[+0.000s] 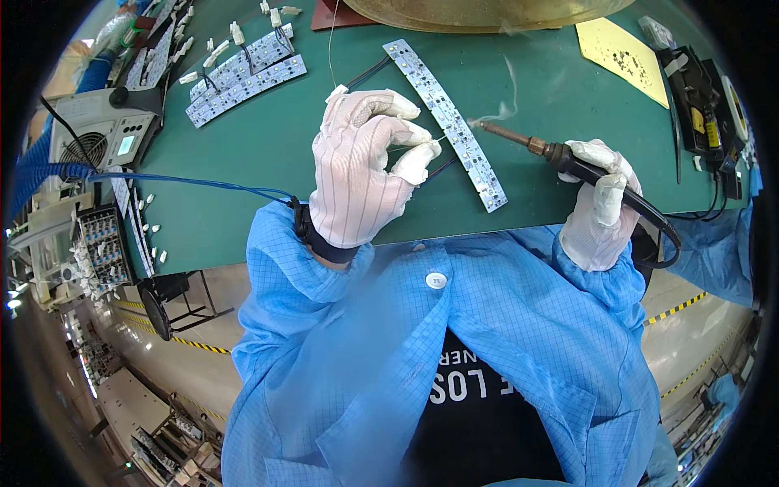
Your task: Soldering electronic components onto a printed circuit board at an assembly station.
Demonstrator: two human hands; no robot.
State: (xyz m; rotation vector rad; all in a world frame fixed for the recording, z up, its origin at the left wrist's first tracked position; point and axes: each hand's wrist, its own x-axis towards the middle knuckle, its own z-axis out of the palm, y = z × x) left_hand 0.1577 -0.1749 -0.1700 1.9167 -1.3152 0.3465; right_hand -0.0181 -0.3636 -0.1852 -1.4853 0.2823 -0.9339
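Observation:
A narrow white LED circuit board (446, 122) lies slanted on the green bench, dark wires under it. Just left of it, my gloved left hand (365, 158) pinches a thin solder wire (439, 140) between thumb and forefinger, its end close to the board's edge. The strand also rises from behind this hand toward the far side. In my gloved right hand (602, 199) is a soldering iron (560, 156), held like a pen. Its tip points left, close to the board's right edge, with smoke curling above it. A wrist strap with a blue cord circles my left wrist.
More LED boards (247, 89) with white connectors lie at the far left. A grey fan-vented device (105, 130) stands on the left edge. A yellow sponge-like sheet (623, 58) and a black soldering station (702, 114) are at the right. A round brass-coloured rim (487, 18) borders the far side.

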